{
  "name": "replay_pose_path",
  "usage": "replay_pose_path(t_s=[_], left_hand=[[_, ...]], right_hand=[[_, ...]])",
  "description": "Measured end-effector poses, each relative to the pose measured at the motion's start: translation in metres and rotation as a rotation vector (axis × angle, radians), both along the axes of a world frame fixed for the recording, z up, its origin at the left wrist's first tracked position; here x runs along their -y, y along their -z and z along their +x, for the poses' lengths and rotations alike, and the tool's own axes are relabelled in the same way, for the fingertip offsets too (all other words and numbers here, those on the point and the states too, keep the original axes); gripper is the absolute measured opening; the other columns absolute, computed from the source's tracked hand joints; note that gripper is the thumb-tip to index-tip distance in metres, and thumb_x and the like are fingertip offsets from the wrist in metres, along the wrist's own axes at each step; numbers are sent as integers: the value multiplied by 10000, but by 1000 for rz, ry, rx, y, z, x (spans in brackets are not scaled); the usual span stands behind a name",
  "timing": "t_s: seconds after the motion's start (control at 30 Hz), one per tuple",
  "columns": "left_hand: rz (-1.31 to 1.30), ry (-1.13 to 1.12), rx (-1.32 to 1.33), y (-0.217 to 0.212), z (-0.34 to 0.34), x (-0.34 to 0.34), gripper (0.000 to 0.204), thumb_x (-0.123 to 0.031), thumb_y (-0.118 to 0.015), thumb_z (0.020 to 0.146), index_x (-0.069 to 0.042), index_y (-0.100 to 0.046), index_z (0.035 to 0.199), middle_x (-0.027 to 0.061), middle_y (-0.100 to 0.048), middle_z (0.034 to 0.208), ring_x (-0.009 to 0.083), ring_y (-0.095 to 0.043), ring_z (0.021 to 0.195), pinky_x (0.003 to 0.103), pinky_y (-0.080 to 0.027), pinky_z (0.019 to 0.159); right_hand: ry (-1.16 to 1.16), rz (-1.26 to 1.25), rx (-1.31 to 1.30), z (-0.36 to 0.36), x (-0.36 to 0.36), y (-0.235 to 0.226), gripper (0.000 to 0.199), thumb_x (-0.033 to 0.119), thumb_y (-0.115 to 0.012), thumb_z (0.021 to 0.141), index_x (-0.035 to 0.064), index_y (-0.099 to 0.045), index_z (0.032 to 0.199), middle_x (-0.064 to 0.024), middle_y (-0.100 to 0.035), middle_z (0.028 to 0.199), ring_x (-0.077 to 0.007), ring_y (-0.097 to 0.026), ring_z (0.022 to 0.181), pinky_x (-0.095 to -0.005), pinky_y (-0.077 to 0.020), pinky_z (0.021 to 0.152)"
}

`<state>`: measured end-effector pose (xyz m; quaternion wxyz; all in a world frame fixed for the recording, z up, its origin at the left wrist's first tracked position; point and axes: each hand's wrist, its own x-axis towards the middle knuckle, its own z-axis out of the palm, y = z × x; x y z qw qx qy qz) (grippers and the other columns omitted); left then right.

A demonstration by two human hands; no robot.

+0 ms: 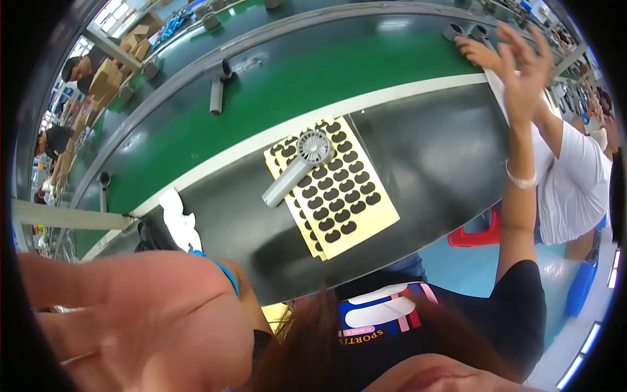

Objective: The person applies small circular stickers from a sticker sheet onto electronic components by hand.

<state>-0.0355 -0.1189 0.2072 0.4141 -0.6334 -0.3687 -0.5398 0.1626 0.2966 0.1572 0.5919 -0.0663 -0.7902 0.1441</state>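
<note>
A grey handheld fan (313,149) lies on yellow sheets (367,225) dotted with rows of black oval stickers, on the dark worktable. Its round grille rests at the upper part of the sheets and its handle points to the lower left. My left hand (144,320) is very near the camera at the lower left, palm showing and fingers stretched out, with nothing in it. Raised at the upper right, my right hand (526,78) has its fingers spread and holds nothing. Neither hand touches the fan.
Beyond the table runs a green conveyor (281,85) carrying a grey fan-shaped part (217,85). A crumpled white item (178,219) lies at the table's left end. At right sits a person in white (575,176), one hand (480,53) over the conveyor, near a red stool (475,235).
</note>
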Motion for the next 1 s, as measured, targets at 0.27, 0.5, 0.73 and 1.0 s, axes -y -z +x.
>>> replay_pose_path(t_s=[0.27, 0.5, 0.73, 1.0], left_hand=[[-357, -143, 379, 75, 31, -36, 464, 51, -603, 817, -94, -448, 1229, 182, -554, 1212, 368, -582, 1049, 430, -523, 852], [-666, -245, 576, 137, 58, -34, 225, 102, -630, 773, 33, -630, 987, 179, -670, 989, 313, -652, 910, 366, -508, 827], [-631, -636, 811, 187, 59, 5, 271, 32, -638, 798, 21, -621, 1069, 169, -623, 1120, 334, -593, 1024, 379, -468, 880], [-826, -624, 745, 220, 16, 5, 534, -174, -736, 786, -22, -528, 1254, 196, -581, 1195, 376, -523, 1128, 412, -399, 989]], right_hand=[[161, -342, 406, -7, -39, 104, 467, -15, -540, 894, 47, -396, 1334, -127, -631, 1132, -162, -619, 1000, -274, -473, 845], [-144, -353, 423, -19, 52, 113, 275, -32, -570, 862, 16, -597, 1132, -122, -569, 1216, -179, -579, 1047, -261, -473, 811], [-330, -570, 384, -7, 145, 121, 211, -24, -596, 850, 6, -628, 1057, -128, -519, 1266, -166, -536, 1044, -259, -444, 824], [-414, -848, 316, 8, 200, 151, 167, 2, -573, 896, -9, -593, 1061, -109, -507, 1251, -155, -561, 1041, -282, -438, 917]])
